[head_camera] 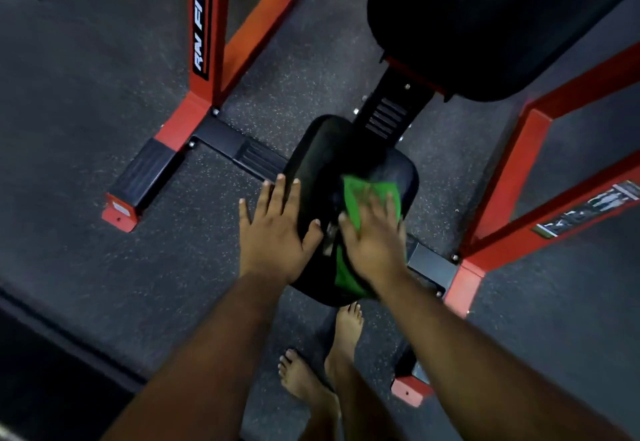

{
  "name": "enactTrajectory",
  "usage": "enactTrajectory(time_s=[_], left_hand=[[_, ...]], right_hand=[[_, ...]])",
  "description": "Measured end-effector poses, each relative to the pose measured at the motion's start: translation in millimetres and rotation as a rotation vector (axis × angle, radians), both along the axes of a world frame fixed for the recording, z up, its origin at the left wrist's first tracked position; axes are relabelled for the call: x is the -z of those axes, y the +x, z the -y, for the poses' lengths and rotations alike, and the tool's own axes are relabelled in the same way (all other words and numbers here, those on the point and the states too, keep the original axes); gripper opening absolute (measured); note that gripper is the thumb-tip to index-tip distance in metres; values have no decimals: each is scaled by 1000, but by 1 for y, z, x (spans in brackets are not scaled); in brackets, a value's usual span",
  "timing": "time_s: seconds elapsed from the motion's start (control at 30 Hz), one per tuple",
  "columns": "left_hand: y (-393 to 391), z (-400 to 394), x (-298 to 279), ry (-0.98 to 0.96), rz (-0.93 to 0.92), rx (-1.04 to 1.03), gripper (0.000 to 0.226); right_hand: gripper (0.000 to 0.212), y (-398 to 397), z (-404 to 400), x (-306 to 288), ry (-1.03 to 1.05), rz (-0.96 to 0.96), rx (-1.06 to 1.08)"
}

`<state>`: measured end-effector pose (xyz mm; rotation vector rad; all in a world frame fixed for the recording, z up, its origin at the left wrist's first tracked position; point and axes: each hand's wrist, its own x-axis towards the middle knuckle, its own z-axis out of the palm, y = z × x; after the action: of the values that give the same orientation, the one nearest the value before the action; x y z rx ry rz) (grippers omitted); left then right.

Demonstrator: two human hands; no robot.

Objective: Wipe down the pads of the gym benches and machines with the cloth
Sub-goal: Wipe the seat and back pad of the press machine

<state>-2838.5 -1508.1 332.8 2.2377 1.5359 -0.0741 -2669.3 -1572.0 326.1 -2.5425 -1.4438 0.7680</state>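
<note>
A black seat pad of a red-framed bench sits in the middle of the view. A green cloth lies flat on its right half. My right hand presses on the cloth with straight fingers, and the cloth shows beyond the fingertips and beside the wrist. My left hand rests flat on the pad's left edge, fingers spread, its thumb on the pad top. A larger black back pad slopes up at the top right.
Red steel uprights and base rails of the frame stand left and right of the seat. Black foot plates sit on the speckled rubber floor. My bare feet stand just below the seat's near end.
</note>
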Motion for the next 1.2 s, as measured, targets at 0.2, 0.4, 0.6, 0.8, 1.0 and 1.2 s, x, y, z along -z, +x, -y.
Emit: enactTrajectory(time_s=[0.2,0.4,0.6,0.8,1.0,1.2], left_hand=[[-2,-1,-2,-36,-23,32,80],[-4,-3,4,-24,-21,51,82],[-2,-4,-1,-43,11,29,83],[-5,0,5,36,67,20,84],[-7,4,8,127,163,-57,87],[-9,3,5,109,167,-25,87]], right_hand=[[59,17,-4,12,-42,-58,71],[65,91,-88,45,-135,-50,318],[62,9,2,5,-38,-110,181],[64,87,-114,49,-184,65,274],[53,-24,-177,37,-47,21,-421],[62,22,-93,20,99,-8,-626]])
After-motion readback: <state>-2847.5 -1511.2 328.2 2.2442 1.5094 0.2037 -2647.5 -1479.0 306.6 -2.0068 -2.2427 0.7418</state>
